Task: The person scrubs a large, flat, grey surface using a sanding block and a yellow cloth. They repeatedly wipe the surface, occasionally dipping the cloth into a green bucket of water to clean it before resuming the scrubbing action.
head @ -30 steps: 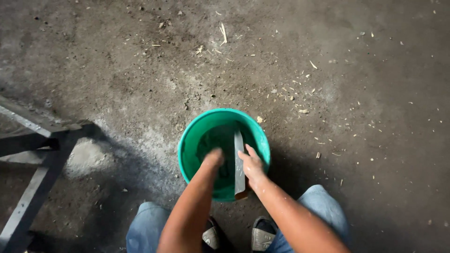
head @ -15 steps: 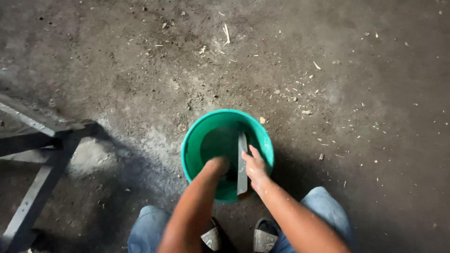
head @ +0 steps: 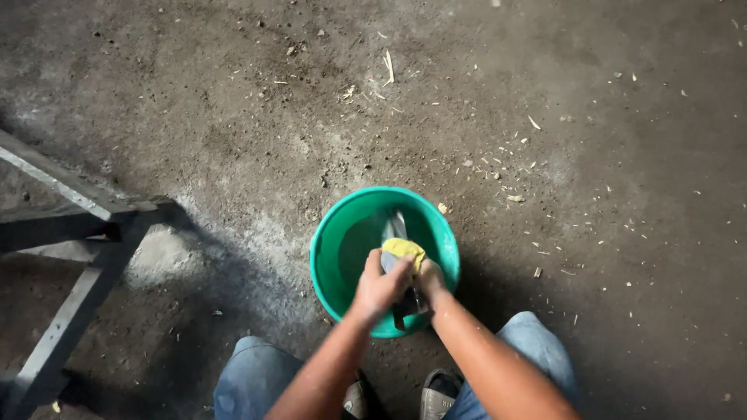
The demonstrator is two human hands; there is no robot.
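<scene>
Held over the round green plastic bucket (head: 342,257), likely so drips fall back in: a long flat grey metal blade (head: 395,229). Wrapped tight around its near end, the right hand (head: 430,278), to keep it steady. Closed on a soft yellow sponge (head: 403,249), the left hand (head: 381,286), pressing it flat on the blade's face. Long side running away from the body, far tip pointing into the bucket, toward the far rim. Standing on the dusty grey concrete floor (head: 545,117), between the knees. Off to the left, a grey metal frame (head: 70,210).
</scene>
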